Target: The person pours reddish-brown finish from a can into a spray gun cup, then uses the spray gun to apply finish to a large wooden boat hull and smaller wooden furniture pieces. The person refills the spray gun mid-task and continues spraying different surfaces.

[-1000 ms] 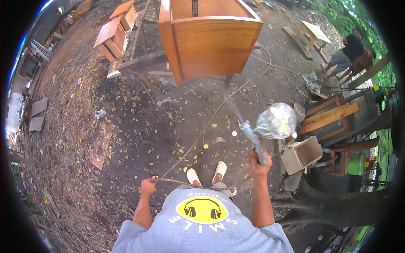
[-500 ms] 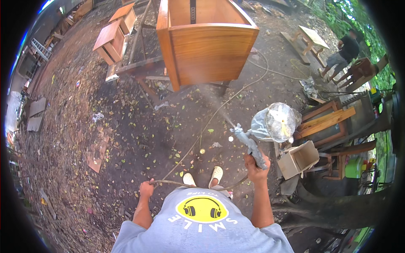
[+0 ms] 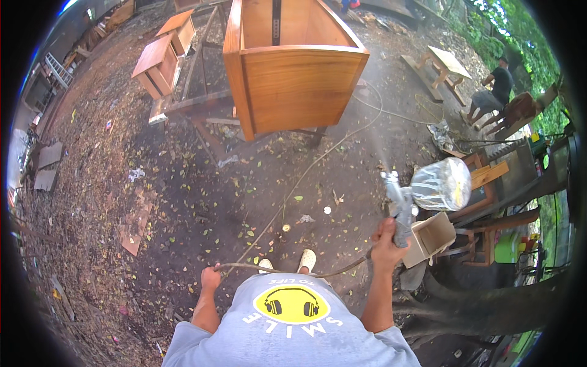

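My right hand [image 3: 389,246] is closed round the handle of a grey spray gun [image 3: 400,205], whose round cup [image 3: 441,185] is wrapped and streaked with paint. A faint mist rises from the nozzle, to the right of the wooden drawer-like box [image 3: 299,88]. That box is glossy orange-brown, open at the top, and rests on a stand ahead of me. My left hand [image 3: 210,277] grips the thin air hose [image 3: 306,174], which runs across my front to the gun and also away over the ground toward the far right.
Two small wooden cabinets [image 3: 158,64] stand on a support at far left. At far right is a small wooden table [image 3: 449,63], with a person [image 3: 500,82] beside it. A cardboard box [image 3: 433,235] and wooden frames [image 3: 483,174] lie to the right, near tree roots [image 3: 483,306].
My right hand has swung the spray gun to the right, and the mist now passes beside the wooden box rather than onto its front. My left hand has stayed nearly in place on the hose.
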`<action>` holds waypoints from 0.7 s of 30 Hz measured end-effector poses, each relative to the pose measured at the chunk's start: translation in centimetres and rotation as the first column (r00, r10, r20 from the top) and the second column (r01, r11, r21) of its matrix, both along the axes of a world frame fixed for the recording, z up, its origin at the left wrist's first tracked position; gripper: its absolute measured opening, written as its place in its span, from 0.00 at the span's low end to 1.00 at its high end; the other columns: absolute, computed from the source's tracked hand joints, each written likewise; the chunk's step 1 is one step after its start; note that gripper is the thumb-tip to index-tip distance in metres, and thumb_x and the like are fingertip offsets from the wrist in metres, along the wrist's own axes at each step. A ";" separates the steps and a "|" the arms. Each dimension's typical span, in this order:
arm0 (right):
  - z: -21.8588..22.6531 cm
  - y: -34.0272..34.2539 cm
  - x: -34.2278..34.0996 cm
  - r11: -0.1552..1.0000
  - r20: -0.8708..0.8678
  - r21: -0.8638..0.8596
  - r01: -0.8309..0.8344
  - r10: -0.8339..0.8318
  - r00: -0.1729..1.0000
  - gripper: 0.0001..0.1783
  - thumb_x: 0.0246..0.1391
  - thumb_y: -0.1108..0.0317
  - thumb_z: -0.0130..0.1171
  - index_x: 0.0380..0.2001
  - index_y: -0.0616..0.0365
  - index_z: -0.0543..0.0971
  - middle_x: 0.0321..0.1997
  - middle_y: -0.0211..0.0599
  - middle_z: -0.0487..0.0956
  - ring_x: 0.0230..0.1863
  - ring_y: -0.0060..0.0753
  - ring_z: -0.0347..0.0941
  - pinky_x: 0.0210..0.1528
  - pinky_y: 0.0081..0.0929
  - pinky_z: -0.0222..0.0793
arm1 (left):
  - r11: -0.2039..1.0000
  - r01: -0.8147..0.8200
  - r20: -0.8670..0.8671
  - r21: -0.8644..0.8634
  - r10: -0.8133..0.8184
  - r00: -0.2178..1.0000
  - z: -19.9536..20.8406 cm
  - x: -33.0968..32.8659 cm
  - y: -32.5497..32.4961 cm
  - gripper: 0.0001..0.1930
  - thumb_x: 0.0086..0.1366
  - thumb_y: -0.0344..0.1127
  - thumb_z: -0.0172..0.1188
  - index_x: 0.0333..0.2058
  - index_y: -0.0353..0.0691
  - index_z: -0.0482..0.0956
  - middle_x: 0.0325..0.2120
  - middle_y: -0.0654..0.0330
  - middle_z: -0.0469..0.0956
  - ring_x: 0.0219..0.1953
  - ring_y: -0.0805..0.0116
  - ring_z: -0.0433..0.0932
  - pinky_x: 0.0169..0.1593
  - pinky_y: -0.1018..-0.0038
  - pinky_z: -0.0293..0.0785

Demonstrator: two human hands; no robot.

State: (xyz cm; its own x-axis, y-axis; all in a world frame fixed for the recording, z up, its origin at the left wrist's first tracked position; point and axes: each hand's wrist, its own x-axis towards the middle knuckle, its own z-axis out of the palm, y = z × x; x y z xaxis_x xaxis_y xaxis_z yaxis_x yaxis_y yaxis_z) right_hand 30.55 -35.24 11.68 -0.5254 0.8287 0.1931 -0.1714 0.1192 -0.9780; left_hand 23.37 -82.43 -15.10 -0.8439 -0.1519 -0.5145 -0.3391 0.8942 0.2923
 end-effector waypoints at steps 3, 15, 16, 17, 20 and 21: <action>-0.6 -0.3 -0.6 0.971 -0.001 0.146 -0.188 0.191 0.982 0.12 0.64 0.65 0.58 0.31 0.64 0.73 0.22 0.29 0.71 0.18 0.16 0.61 0.17 0.18 0.54 | 1.000 0.015 -0.038 -0.027 -0.016 0.999 -1.2 0.1 -0.6 0.26 0.70 0.54 0.49 0.34 0.35 0.84 0.33 0.39 0.81 0.43 0.37 0.78 0.48 0.50 0.72; 2.0 1.6 -1.9 0.996 -0.057 0.094 0.012 -0.006 0.998 0.14 0.67 0.63 0.54 0.28 0.61 0.72 0.22 0.27 0.69 0.16 0.15 0.59 0.16 0.17 0.53 | 0.998 0.070 -0.068 -0.002 -0.070 0.995 -3.4 1.6 1.0 0.26 0.70 0.55 0.50 0.34 0.36 0.85 0.33 0.39 0.80 0.42 0.37 0.78 0.46 0.49 0.73; 3.1 1.8 -2.0 0.996 -0.053 0.063 0.061 -0.058 0.997 0.14 0.67 0.63 0.54 0.28 0.61 0.72 0.22 0.27 0.69 0.16 0.15 0.59 0.16 0.17 0.52 | 0.997 0.071 -0.055 0.005 -0.071 0.996 -3.7 1.4 1.3 0.26 0.69 0.55 0.50 0.34 0.36 0.84 0.33 0.38 0.80 0.43 0.36 0.78 0.46 0.49 0.73; 4.4 1.9 -2.0 0.994 -0.047 0.032 0.109 -0.107 0.993 0.15 0.67 0.63 0.54 0.28 0.61 0.72 0.21 0.27 0.68 0.16 0.15 0.59 0.16 0.17 0.52 | 0.997 0.070 -0.042 0.012 -0.070 0.997 -4.0 1.3 1.6 0.26 0.69 0.56 0.50 0.34 0.35 0.84 0.34 0.38 0.80 0.43 0.36 0.78 0.46 0.49 0.73; 5.4 2.7 -2.2 0.991 -0.083 -0.041 0.127 -0.130 0.988 0.14 0.65 0.64 0.57 0.27 0.61 0.74 0.20 0.25 0.70 0.17 0.13 0.60 0.16 0.16 0.51 | 1.000 0.021 -0.025 0.015 -0.020 0.999 -3.5 1.4 2.4 0.27 0.69 0.56 0.51 0.34 0.35 0.84 0.34 0.38 0.80 0.42 0.35 0.77 0.47 0.49 0.73; 5.5 2.6 -2.3 0.995 -0.085 -0.037 0.090 -0.093 0.992 0.14 0.65 0.64 0.57 0.27 0.61 0.74 0.20 0.25 0.71 0.17 0.13 0.61 0.16 0.16 0.51 | 1.000 -0.004 -0.027 0.014 0.004 1.000 -3.0 1.4 2.5 0.27 0.69 0.56 0.51 0.34 0.35 0.84 0.35 0.38 0.80 0.42 0.35 0.77 0.47 0.49 0.73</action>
